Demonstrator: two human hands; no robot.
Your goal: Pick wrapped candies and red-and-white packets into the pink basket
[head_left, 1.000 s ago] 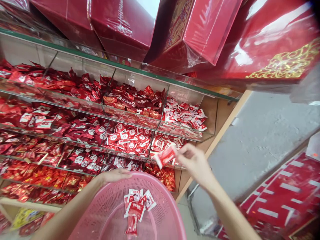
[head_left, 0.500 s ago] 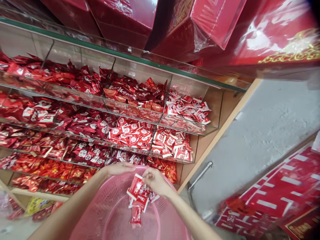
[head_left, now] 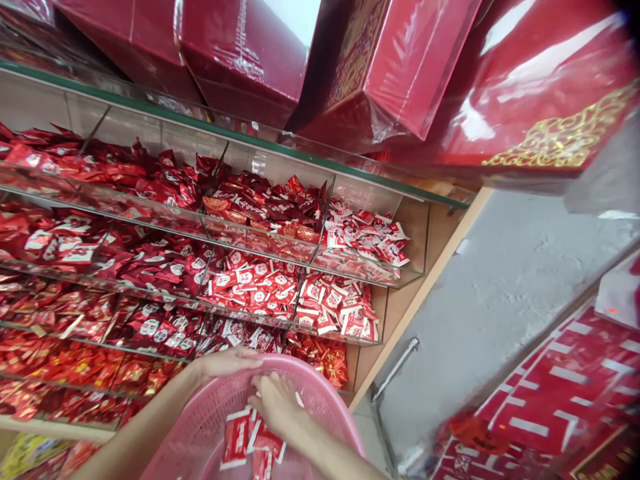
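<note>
A pink plastic basket with perforated sides (head_left: 345,423) is in front of me at the bottom of the view. My left hand (head_left: 227,363) is closed over its far left rim. Inside the basket, several small red-and-white candy packets (head_left: 237,437) lie in a loose heap. My right hand (head_left: 277,403) is down in the basket just above the packets, with fingers curled. A sliver of white shows beside its knuckles; the hand hides what the fingers hold, if anything.
Tiered shelf bins with clear fronts (head_left: 260,237) hold many red wrapped sweets. Large red boxes in plastic (head_left: 390,73) stand on the glass shelf above. To the right are a grey wall (head_left: 480,287) and red-and-white patterned packaging (head_left: 545,387).
My right hand has moved left and lower within the basket, over the packets. The basket sits lower in view, and the shelves have shifted slightly downward as my head moved.
</note>
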